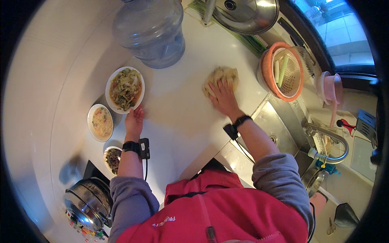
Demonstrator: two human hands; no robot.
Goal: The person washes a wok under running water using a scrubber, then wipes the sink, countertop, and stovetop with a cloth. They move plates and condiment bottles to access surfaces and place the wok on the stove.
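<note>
My right hand (pixel 224 98) presses a pale patterned cloth (pixel 223 73) on the white countertop (pixel 173 121), fingers spread over it; both are slightly blurred. At the near rim of a white plate of cooked cabbage (pixel 125 89), my left hand (pixel 134 121) has its thumb and fingertips on the edge. Just left of that hand stands a white bowl of egg-like pale soup (pixel 101 123). A smaller dish of dark food (pixel 113 159) is partly hidden behind my left forearm.
A large clear water jug (pixel 152 33) stands at the back. To the right are an orange colander (pixel 282 71) with scallion pieces, a steel sink (pixel 270 127) and its faucet (pixel 340 139). Scallions lie beneath a metal lid (pixel 247 15). A glass-lidded pot (pixel 88 203) sits lower left.
</note>
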